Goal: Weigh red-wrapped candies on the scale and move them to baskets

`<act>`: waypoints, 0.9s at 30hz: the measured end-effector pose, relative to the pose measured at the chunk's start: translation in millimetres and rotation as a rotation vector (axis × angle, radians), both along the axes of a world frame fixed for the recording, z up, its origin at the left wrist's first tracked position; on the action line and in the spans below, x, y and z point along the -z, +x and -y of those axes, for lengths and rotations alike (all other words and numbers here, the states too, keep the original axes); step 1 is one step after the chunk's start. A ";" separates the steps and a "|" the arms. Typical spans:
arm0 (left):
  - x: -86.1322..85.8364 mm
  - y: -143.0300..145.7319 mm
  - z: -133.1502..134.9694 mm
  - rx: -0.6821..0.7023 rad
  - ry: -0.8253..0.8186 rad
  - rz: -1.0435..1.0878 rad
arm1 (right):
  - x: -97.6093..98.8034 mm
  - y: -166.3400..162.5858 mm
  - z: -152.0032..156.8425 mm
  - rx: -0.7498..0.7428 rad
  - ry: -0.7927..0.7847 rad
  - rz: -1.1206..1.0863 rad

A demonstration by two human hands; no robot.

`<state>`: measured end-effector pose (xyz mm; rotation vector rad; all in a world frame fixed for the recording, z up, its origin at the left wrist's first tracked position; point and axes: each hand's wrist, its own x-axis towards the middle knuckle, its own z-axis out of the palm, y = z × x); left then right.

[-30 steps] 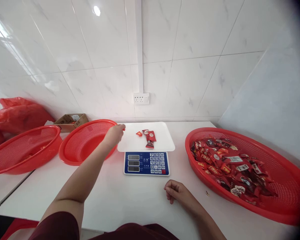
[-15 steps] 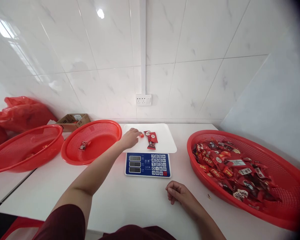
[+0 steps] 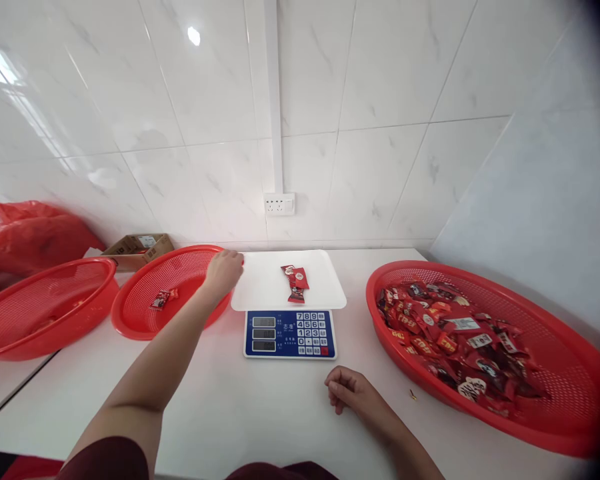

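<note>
My left hand (image 3: pixel 225 272) is over the right rim of the middle red basket (image 3: pixel 130 328), beside the scale tray. Its fingers are closed on a small red wrapped candy (image 3: pixel 242 261), of which only a bit shows at the fingertips. On the white tray (image 3: pixel 325 280) lie a few red candy packets (image 3: pixel 296 280), overlapping. Below the tray is the scale's blue keypad panel (image 3: pixel 290 335) with three displays. Resting on the table in front of the scale, my right hand (image 3: pixel 349 390) is loosely curled, with nothing visible in it.
At right stands a large red basket (image 3: pixel 575 400) full of wrapped candies. A few packets (image 3: pixel 161 299) lie in the middle basket. Another red basket (image 3: pixel 93 320), a cardboard box (image 3: pixel 153 251) and red plastic bags (image 3: pixel 35 237) are at left. A tiny scrap (image 3: pixel 413 395) lies on the table.
My left hand has taken the small red candy off the tray and moved left to the middle basket's rim. The right hand keeps its place; the view has shifted slightly.
</note>
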<state>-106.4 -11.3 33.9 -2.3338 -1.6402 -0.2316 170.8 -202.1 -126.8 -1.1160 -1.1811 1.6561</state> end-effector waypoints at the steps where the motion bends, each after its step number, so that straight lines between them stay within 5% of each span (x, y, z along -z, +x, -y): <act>1: -4.7 -10.5 1.4 -0.038 0.016 0.007 | 1.2 -0.1 -0.7 -0.003 0.000 -0.001; 5: -6.6 -18.0 5.4 -0.026 0.008 0.028 | 5.6 0.0 -2.5 -0.024 -0.007 -0.012; 11: 25.2 62.6 4.8 0.511 -0.130 -0.047 | 6.0 1.2 -1.0 0.021 -0.028 -0.051; 14: 30.6 94.7 -5.6 0.624 -0.216 -0.112 | 4.2 1.0 0.5 0.065 -0.039 -0.070; 21: 17.7 111.0 -29.4 0.609 -0.242 -0.125 | -0.2 -1.6 0.6 0.087 -0.050 -0.096; 27: -4.9 53.9 -17.5 0.296 -0.063 0.000 | 1.2 -0.1 -1.4 0.077 -0.064 -0.128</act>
